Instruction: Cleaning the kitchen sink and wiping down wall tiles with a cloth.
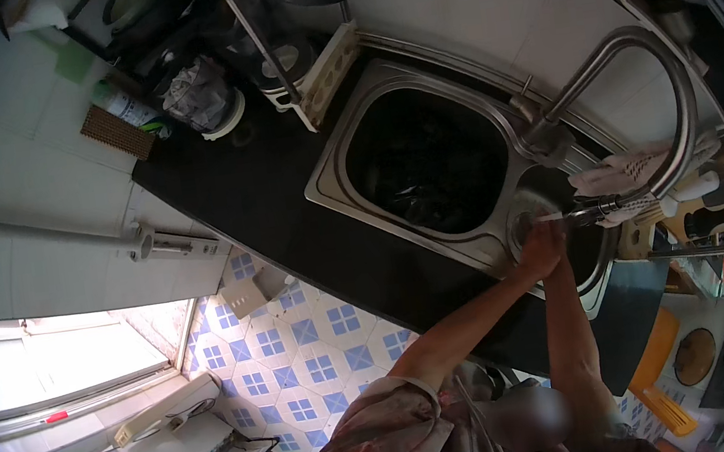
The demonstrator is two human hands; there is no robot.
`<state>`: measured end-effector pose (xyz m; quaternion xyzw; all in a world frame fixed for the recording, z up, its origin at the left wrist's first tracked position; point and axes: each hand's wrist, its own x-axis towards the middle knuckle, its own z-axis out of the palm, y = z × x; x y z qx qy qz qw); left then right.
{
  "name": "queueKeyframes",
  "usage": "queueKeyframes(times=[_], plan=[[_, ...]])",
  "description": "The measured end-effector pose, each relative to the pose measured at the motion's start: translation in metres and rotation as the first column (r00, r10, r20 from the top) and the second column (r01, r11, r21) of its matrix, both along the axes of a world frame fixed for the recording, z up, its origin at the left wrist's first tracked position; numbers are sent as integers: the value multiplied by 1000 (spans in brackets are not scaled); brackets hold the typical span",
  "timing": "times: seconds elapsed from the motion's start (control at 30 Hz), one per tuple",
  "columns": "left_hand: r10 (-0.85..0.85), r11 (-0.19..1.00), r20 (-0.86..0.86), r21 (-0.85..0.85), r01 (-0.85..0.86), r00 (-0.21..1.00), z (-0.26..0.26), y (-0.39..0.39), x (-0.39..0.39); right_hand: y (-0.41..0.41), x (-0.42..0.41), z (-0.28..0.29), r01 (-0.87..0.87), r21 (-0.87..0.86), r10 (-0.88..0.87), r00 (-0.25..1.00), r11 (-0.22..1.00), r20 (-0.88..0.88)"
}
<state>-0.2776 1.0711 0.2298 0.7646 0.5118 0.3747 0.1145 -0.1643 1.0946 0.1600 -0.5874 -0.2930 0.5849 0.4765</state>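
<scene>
Both of my hands are together over the small right basin (pixel 596 257) of a stainless steel sink. My left hand (pixel 533 251) and my right hand (pixel 555 245) overlap under the outlet of a curved metal faucet (pixel 684 94), where a short stream of water meets them. The fingers are bunched, and whether anything is between them cannot be told. A round bowl or strainer, partly covered by the hands, shows in the basin (pixel 528 207). Left of it, the large sink basin (pixel 425 156) is dark, with some shiny, unclear contents.
Black countertop (pixel 249 200) runs to the left, with a lidded glass jar (pixel 201 96), a spray can (pixel 127 106) and a brown textured block (pixel 116 131). A pale spotted glove (pixel 629 170) hangs right of the faucet, near a knife rack (pixel 717 217). Tiled floor (pixel 310 356) lies below.
</scene>
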Motion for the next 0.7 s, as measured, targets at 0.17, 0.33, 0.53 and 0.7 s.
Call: queueKeyframes(times=[0.17,0.33,0.53,0.7], plan=[[124,854,349,-515,79,929,34,-4,-21,-3,-19,2,-70,68,59,987,995,152],[42,952,293,-302,51,955,33,5,-47,4,-34,5,-128,111,86,943,986,322],[185,919,786,-351,179,590,10,3,-51,-1,-43,-5,-229,120,146,866,966,478],[166,953,558,-302,13,813,52,1,-21,7,73,-79,-67,-67,81,968,996,238]])
